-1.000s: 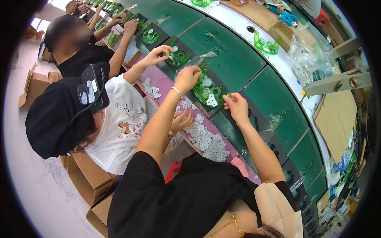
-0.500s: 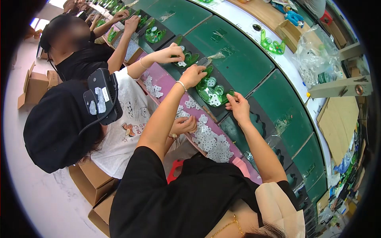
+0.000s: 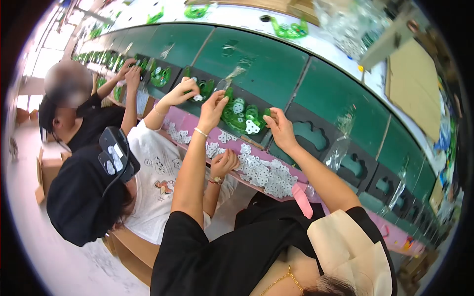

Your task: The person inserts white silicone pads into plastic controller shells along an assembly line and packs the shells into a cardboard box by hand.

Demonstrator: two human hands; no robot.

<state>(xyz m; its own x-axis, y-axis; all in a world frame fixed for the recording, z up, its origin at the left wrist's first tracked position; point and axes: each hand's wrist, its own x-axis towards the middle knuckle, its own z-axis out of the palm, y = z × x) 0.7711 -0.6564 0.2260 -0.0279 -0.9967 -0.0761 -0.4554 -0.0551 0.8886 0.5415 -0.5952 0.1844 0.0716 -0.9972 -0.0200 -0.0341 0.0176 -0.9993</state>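
A translucent green plastic shell, curved with two upturned ends, lies at a dark grey foam holder in front of me. Round pale parts and a small white perforated piece sit in it. My left hand is closed with its fingertips on the shell's left end. My right hand pinches the right end between thumb and fingers. Just below, many loose white perforated pieces lie in a pink tray.
At my left a co-worker in a white shirt handles another green shell; a second co-worker sits beyond. Foam holders with cutouts continue rightward along the green conveyor. Another green shell stands on the white ledge behind.
My view has swung, so the conveyor runs more level across it and more foam holders show at right. Both my hands stay at the ends of the green shell.
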